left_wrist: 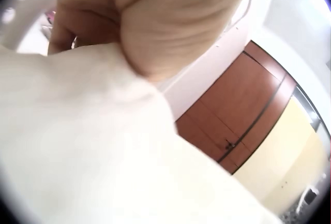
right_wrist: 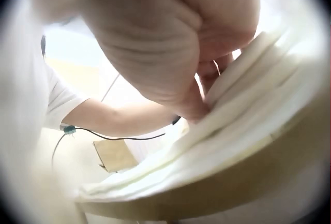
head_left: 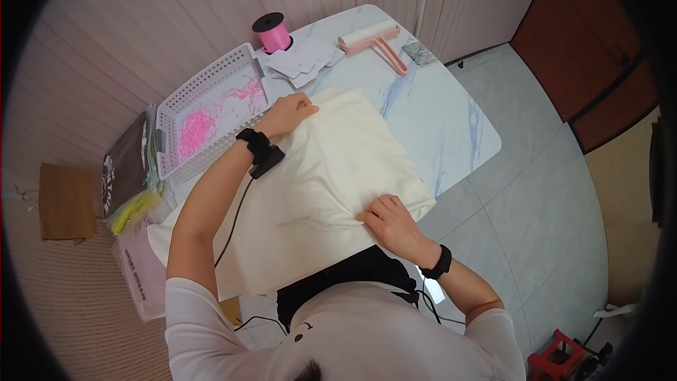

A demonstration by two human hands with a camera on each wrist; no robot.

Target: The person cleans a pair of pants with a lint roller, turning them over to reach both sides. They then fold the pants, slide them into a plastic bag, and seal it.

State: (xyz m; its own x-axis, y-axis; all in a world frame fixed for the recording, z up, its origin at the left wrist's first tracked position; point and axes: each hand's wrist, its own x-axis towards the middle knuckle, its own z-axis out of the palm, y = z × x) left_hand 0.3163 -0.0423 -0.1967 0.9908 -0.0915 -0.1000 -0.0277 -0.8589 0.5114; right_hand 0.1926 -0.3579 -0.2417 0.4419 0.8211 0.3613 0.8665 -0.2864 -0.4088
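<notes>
A large piece of cream cloth (head_left: 352, 148) lies in layers over the near part of the table, with creases running through its middle. My left hand (head_left: 288, 114) grips its far left edge with curled fingers, close to the white basket. In the left wrist view the cloth (left_wrist: 93, 141) rises in front of the palm and hides the fingertips. Near the cloth's front right side, my right hand (head_left: 398, 229) pinches a gathered fold between thumb and fingers. The right wrist view shows the thumb (right_wrist: 191, 107) against several stacked folds.
A white perforated basket (head_left: 211, 74) with pink shredded paper stands at the left. Behind are a pink ribbon spool (head_left: 275, 33), white cards (head_left: 303, 60) and a pink-handled lint roller (head_left: 381, 46) on the marbled table (head_left: 451, 120). Plastic-wrapped packages (head_left: 130, 162) lie at far left.
</notes>
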